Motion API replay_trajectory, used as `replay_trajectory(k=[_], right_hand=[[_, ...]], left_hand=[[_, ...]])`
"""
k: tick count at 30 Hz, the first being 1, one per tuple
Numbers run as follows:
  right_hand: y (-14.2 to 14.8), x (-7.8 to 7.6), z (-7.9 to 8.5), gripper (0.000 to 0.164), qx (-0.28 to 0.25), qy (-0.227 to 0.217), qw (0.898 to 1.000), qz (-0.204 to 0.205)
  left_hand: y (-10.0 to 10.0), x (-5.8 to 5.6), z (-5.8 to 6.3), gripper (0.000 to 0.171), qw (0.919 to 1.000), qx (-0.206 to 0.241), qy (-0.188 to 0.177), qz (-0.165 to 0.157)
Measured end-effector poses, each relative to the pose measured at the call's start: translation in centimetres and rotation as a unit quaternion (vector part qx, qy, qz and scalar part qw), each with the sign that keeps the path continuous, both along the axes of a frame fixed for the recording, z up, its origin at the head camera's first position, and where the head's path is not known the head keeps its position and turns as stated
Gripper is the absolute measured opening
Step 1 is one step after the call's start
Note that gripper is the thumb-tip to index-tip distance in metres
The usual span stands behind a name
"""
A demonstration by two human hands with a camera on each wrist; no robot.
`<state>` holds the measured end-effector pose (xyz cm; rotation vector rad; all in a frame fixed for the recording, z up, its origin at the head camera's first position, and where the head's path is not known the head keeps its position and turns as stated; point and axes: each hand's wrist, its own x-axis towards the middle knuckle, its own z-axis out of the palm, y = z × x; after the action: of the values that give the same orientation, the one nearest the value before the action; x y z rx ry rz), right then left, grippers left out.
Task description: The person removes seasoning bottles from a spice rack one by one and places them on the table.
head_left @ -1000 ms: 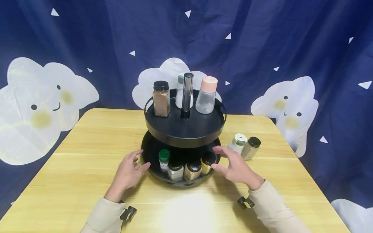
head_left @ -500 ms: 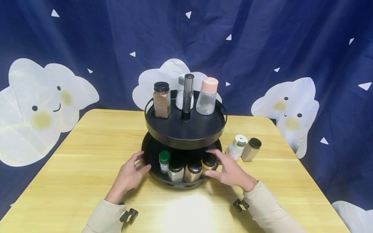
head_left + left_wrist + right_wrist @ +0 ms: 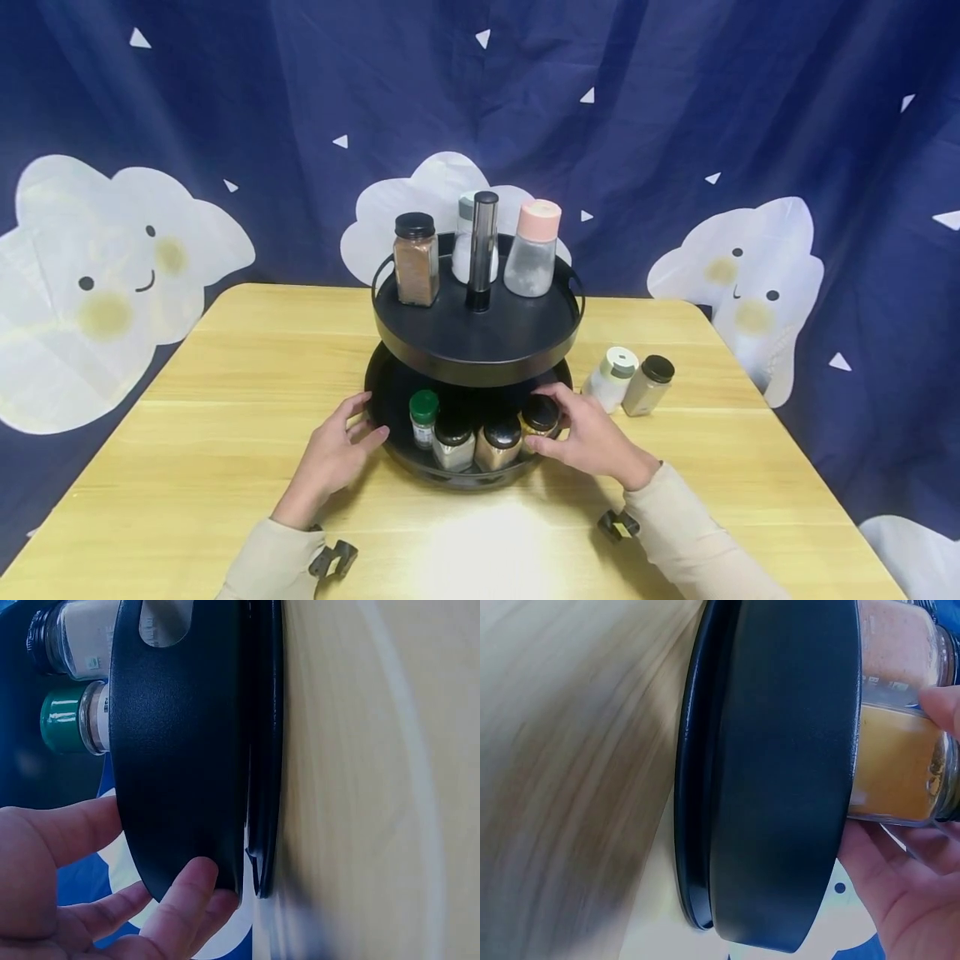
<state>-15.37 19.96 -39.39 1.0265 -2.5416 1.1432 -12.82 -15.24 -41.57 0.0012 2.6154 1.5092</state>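
A black two-tier round spice rack (image 3: 480,367) stands mid-table. My left hand (image 3: 333,450) holds the lower tray's rim (image 3: 180,772) at its left, thumb over the edge and fingers along the outer wall. At the tray's right, my right hand (image 3: 588,437) grips a black-lidded spice jar of yellow-orange powder (image 3: 896,765), thumb in front and fingers behind. The jar stands within the rim; its base is hidden. Beside it in the lower tray are a jar of tan powder (image 3: 495,454), a jar of pale powder (image 3: 454,452) and a green-capped bottle (image 3: 423,408).
On the upper tray stand a jar of brown powder (image 3: 417,267), a pink-capped shaker (image 3: 532,258) and a white-filled shaker (image 3: 462,250) behind the centre post (image 3: 482,250). A white-capped shaker (image 3: 611,383) and a black-lidded jar (image 3: 648,387) stand on the table (image 3: 247,375) to the right.
My right hand has moved left and inward over the tray rim and closed round the yellow-orange jar. My left hand has stayed at the rim.
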Motion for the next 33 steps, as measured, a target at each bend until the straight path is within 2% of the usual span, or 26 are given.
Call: replay_trajectory(k=[7, 23, 33], right_hand=[[-0.1, 0.0, 0.2, 0.048, 0.014, 0.009, 1.000, -0.011], [0.0, -0.1, 0.7, 0.048, 0.014, 0.012, 1.000, -0.016], [0.0, -0.2, 1.2, 0.049, 0.019, 0.041, 0.999, -0.028]], left_hand=[[-0.1, -0.1, -0.3, 0.066, 1.0000, 0.006, -0.002, 0.006], [0.1, 0.2, -0.2, 0.065, 0.9999, 0.002, 0.009, 0.007], [0.0, 0.1, -0.4, 0.065, 0.9998, -0.003, 0.017, 0.006]])
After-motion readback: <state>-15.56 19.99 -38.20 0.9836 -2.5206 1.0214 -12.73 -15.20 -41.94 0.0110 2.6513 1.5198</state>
